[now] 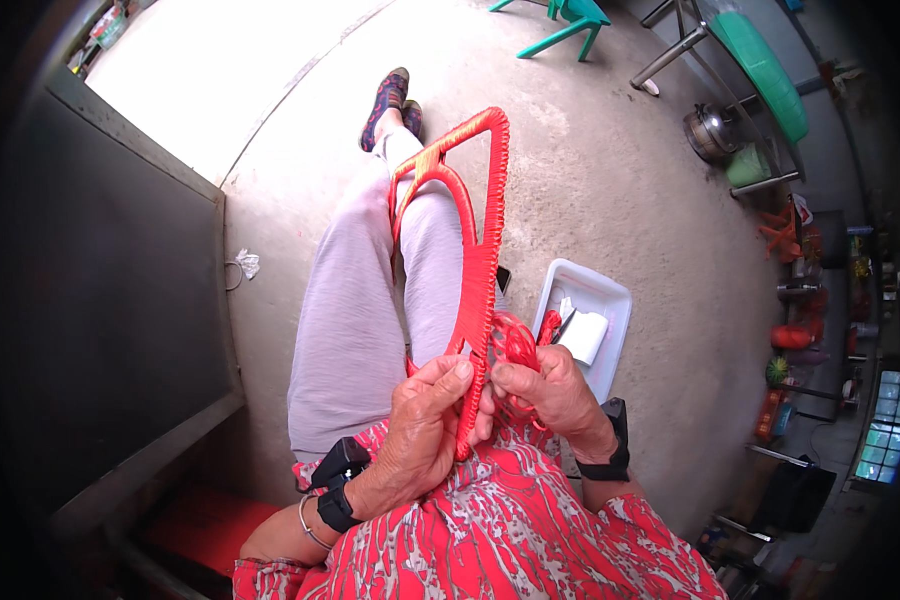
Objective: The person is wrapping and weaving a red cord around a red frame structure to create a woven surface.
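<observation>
A frame (pixel 483 270) with a square outer edge and an inner curve, wrapped closely in red cord, rests across my lap and stands up along my legs. My left hand (pixel 425 415) is closed around its lower end, thumb pressed on the wrapped edge. Just right of that edge, my right hand (pixel 552 392) is closed on a loose bundle of shiny red cord (pixel 515 343). Part of the bundle is hidden behind the fingers. Where the cord meets the frame cannot be made out between my hands.
Right of my legs, a white plastic tray (pixel 625 312) holds a white roll (pixel 583 338), scissors-like dark blades and more red cord. A dark panel (pixel 120 270) stands at left. Farther off are a green stool (pixel 575 15), a metal pot (pixel 710 132) and a metal-legged table (pixel 670 55).
</observation>
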Demonstrator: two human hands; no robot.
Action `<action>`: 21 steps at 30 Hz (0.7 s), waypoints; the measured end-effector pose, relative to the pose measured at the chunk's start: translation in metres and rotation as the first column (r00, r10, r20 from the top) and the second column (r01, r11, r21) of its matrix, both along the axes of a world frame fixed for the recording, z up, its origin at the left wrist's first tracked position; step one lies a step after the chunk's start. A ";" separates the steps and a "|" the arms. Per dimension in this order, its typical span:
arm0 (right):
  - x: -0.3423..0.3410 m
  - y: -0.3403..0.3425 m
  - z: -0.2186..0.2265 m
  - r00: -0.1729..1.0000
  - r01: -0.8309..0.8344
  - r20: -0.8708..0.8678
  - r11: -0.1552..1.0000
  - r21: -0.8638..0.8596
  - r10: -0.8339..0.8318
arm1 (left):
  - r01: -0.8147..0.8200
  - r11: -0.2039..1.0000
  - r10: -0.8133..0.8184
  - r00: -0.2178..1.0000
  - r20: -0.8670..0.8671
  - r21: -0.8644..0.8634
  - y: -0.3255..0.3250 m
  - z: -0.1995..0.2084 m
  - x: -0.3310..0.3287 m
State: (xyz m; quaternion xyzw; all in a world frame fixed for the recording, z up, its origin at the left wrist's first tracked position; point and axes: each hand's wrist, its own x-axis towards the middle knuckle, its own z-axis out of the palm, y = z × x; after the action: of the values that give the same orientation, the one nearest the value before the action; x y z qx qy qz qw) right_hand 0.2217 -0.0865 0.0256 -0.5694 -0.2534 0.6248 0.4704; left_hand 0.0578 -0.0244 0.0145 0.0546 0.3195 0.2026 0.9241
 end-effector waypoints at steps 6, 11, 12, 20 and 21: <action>-0.012 0.017 0.028 0.976 0.008 -0.219 0.999 -0.041 -0.017 | -0.014 1.000 0.014 1.000 0.017 0.002 -0.002 -0.008 0.001; 0.000 0.007 0.018 0.999 -0.019 -0.045 0.999 -0.042 0.017 | -0.018 1.000 0.018 1.000 -0.002 -0.013 -0.001 -0.003 0.000; 0.005 0.005 0.009 0.999 -0.005 0.054 0.998 -0.058 0.008 | -0.006 0.999 0.006 1.000 0.000 -0.032 -0.001 -0.003 -0.001; 0.002 0.004 -0.020 0.997 0.017 -0.073 0.998 -0.060 -0.022 | -0.024 0.989 0.024 1.000 0.005 -0.144 0.008 0.007 0.001; 0.000 0.004 -0.021 0.997 0.015 -0.076 0.998 -0.059 -0.019 | -0.026 0.989 0.027 1.000 0.002 -0.143 0.007 0.006 0.000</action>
State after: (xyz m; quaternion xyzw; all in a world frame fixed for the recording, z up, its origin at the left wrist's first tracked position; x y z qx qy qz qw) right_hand 0.2222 -0.0824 0.0050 -0.5607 -0.2120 0.6492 0.4682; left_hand 0.0581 -0.0177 0.0203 -0.0162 0.3322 0.1916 0.9234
